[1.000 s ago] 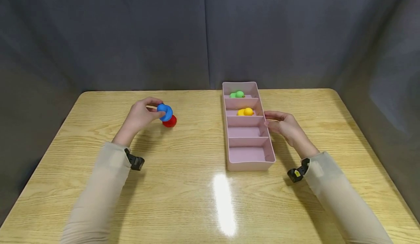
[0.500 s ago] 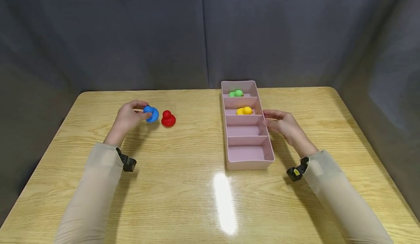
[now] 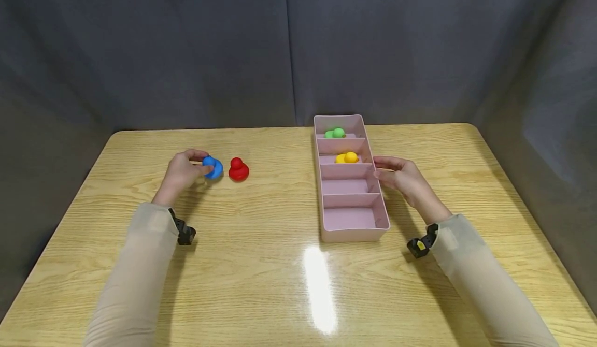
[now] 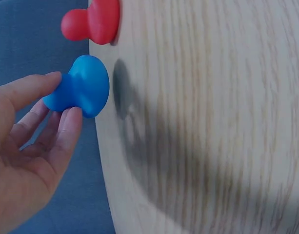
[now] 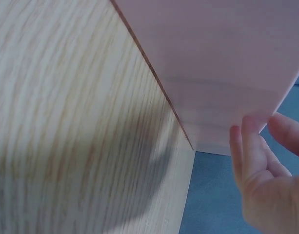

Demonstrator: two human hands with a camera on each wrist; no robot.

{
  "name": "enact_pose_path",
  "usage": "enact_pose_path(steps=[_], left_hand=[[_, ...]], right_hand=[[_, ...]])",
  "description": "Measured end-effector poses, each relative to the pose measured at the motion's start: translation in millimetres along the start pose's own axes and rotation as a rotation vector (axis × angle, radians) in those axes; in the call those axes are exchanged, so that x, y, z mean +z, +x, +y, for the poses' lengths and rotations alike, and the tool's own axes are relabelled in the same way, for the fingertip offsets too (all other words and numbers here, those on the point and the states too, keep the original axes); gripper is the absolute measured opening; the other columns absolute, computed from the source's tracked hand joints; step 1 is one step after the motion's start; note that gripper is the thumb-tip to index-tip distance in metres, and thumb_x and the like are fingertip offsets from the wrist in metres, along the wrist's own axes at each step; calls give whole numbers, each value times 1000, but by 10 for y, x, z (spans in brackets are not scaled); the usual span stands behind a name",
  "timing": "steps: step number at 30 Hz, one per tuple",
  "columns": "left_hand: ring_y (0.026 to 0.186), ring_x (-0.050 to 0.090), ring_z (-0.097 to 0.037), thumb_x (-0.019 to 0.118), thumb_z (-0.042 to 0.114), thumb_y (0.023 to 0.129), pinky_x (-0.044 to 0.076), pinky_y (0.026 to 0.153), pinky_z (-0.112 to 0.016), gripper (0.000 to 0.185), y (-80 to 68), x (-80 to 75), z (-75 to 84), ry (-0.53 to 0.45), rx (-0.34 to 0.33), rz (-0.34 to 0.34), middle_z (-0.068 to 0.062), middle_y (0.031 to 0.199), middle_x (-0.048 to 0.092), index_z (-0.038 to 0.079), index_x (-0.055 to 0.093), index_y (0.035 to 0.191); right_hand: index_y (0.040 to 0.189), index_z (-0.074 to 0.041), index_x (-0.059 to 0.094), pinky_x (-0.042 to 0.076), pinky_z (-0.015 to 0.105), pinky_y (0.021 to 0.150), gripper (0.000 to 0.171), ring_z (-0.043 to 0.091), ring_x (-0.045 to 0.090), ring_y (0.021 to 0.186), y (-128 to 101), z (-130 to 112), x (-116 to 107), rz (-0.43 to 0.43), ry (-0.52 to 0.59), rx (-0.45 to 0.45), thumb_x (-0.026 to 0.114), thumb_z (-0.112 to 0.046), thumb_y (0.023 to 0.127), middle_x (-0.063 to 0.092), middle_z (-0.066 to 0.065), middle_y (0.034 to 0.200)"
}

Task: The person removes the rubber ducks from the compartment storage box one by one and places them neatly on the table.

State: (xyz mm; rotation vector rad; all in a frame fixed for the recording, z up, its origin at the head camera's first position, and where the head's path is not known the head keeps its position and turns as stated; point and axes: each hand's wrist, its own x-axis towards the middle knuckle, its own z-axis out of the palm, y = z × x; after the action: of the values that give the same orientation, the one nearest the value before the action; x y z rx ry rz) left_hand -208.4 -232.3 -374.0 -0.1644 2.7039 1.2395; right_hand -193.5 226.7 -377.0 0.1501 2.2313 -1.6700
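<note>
Hands [image 3: 186,170] on rounded, seemingly rubbery duck [image 3: 213,167]

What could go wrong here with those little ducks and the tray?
The left hand pinches the blue duck only by its fingertips, so it might slip from that light grip. The red duck sits close beside it and could get knocked. The right hand touches the pink tray, which could shift if pushed.

No readable text, label or number shows anywhere.
</note>
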Motion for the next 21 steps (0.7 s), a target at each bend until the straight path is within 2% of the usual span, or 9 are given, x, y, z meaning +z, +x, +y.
enact_pose_path(steps=[11, 21], left_hand=[[122, 50, -41, 60, 10, 92, 47, 95, -40, 48, 69, 51, -38, 5, -13, 9, -28, 136, 46, -6, 47, 134], [125, 46, -43, 59, 10, 92, 44, 102, -49, 47, 96, 95, -47, 14, -8, 1, -28, 138, 47, -7, 47, 134]], right_hand=[[146, -2, 36, 49, 6, 79, 54, -9, 56, 89, -5, 4, -9, 4, -22, 14, 54, -11, 96, 40, 21, 146], [146, -2, 37, 48, 6, 80, 53, -5, 55, 93, 0, 8, -4, 12, -28, 16, 53, -11, 96, 41, 20, 146]])
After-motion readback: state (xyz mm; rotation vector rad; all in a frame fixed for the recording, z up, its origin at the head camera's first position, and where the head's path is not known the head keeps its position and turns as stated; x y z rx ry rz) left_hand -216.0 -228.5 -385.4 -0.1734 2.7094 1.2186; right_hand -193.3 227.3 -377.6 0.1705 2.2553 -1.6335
